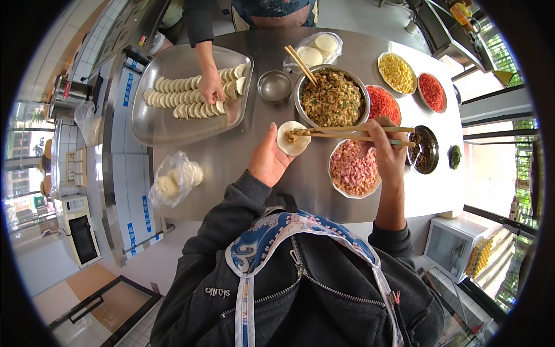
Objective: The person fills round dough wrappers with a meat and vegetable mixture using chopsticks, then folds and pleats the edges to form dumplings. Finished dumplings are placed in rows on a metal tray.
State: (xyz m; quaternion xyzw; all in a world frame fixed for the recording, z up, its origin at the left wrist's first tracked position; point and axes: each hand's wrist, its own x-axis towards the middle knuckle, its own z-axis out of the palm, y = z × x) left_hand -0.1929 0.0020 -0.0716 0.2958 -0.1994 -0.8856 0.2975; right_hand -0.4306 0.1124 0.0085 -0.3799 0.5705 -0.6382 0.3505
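Observation:
A round dumpling wrapper (296, 149) lies on the fingers of my left hand (271, 160). Between the fingers of my right hand (383, 141) is a pair of wooden chopsticks (342, 132). Their tips touch a small lump of filling (294, 135) on the wrapper. Just beyond the wrapper stands a steel bowl (297, 100) of mixed filling (333, 99), with a second pair of chopsticks (301, 65) leaning in it. Below my right hand is a white dish of diced pink meat (353, 169).
Across the steel table (260, 191), another person's hand (211, 86) touches a dumpling on a tray (151, 126) holding rows of dumplings. Bagged wrappers (177, 178) lie at left, more (318, 50) at the back. A small metal bowl (275, 86) stands mid-table; red (381, 104) and yellow (396, 73) diced food at right.

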